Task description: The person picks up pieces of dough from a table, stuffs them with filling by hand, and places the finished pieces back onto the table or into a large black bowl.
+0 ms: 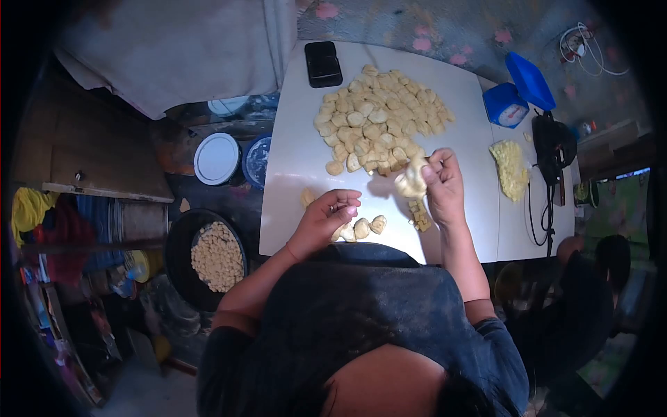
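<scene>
My right hand (445, 186) pinches a pale, flattened piece of dough (411, 176) between thumb and fingers, raised over the white table (295, 156). Just below it lie small yellowish cubes (419, 217) in a short row. My left hand (329, 218) hovers at the near edge with fingers loosely curled and a gap to the thumb; nothing shows in it. Beside its fingertips rest a few folded dough pieces (361, 228), partly hidden by the hand. A large heap of round dough pieces (381, 117) covers the far middle of the table.
A black case (323, 64) lies at the far left corner. To the right are a blue scale (506, 105), a bag of yellow bits (510, 170) and a black cabled device (552, 142). A dark basin (182, 260) holding pale lumps and a lidded bucket (217, 158) stand left.
</scene>
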The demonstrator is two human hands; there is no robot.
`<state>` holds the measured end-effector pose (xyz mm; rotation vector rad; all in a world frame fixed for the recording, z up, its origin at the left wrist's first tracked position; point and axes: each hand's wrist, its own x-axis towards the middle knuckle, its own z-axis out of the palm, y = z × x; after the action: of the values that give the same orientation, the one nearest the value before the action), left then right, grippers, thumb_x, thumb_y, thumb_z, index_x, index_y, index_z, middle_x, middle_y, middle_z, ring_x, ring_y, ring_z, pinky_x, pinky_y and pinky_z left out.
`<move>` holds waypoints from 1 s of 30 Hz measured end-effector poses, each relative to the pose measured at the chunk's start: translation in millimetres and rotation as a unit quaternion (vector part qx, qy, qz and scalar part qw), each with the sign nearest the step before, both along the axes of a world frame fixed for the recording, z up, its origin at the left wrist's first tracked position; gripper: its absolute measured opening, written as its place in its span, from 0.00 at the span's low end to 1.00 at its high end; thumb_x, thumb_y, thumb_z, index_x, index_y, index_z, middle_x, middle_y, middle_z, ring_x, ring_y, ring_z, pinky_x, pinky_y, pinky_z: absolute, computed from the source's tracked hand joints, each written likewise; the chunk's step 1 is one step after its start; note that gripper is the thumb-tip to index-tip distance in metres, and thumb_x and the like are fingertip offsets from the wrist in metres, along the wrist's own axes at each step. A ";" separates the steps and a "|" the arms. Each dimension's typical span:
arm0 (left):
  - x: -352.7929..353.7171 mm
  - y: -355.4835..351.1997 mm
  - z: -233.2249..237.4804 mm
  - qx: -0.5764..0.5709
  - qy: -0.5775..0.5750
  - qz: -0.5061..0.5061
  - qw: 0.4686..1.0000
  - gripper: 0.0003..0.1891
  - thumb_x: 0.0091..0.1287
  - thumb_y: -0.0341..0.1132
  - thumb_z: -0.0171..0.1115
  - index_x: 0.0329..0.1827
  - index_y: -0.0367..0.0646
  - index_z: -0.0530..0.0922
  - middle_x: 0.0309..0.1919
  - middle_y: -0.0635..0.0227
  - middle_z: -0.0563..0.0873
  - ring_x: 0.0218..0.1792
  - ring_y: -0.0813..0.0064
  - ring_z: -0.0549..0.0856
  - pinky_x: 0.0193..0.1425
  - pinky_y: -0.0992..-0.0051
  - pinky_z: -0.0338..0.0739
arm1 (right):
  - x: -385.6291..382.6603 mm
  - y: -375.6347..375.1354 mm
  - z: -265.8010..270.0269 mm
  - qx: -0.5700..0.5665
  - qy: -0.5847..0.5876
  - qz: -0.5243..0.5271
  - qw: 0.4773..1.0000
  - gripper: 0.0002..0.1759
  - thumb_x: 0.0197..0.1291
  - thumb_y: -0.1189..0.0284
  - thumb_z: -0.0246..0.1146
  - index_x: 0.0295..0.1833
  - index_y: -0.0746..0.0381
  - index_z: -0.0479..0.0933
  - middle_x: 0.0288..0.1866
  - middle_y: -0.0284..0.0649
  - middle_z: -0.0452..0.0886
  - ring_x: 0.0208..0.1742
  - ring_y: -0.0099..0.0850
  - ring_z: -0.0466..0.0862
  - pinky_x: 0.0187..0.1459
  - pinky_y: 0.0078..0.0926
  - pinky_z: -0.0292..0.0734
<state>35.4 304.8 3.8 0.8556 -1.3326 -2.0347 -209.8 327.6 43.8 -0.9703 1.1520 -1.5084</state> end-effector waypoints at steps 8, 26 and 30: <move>-16.1 9.7 11.3 0.000 0.108 -0.002 0.994 0.22 0.67 0.30 0.59 0.63 0.37 0.68 0.51 0.66 0.78 0.48 0.79 0.77 0.53 0.77 0.73 | 59.9 6.6 2.4 0.099 -0.062 0.095 0.989 0.16 0.62 0.77 0.62 0.56 0.65 0.74 0.38 0.33 0.75 0.41 0.21 0.76 0.46 0.20 0.72; 13.4 -1.9 -4.0 0.022 0.054 0.113 0.992 0.09 0.63 0.21 0.57 0.45 0.39 0.73 0.43 0.64 0.80 0.41 0.75 0.81 0.49 0.74 0.76 | 19.1 -6.0 7.2 -0.087 0.009 -0.144 0.986 0.13 0.64 0.72 0.61 0.50 0.62 0.66 0.46 0.49 0.80 0.41 0.27 0.82 0.40 0.22 0.81; 14.6 -2.5 7.8 0.077 0.109 0.199 0.971 0.07 0.65 0.22 0.53 0.42 0.44 0.70 0.45 0.58 0.80 0.41 0.71 0.81 0.49 0.69 0.78 | 3.9 0.1 13.1 -0.034 0.003 -0.141 0.989 0.14 0.68 0.64 0.56 0.51 0.60 0.64 0.38 0.42 0.77 0.33 0.25 0.80 0.28 0.18 0.77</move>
<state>50.1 302.3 11.7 0.8567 -0.8158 -1.8629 -205.9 327.7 56.9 -0.8845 1.2895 -1.7796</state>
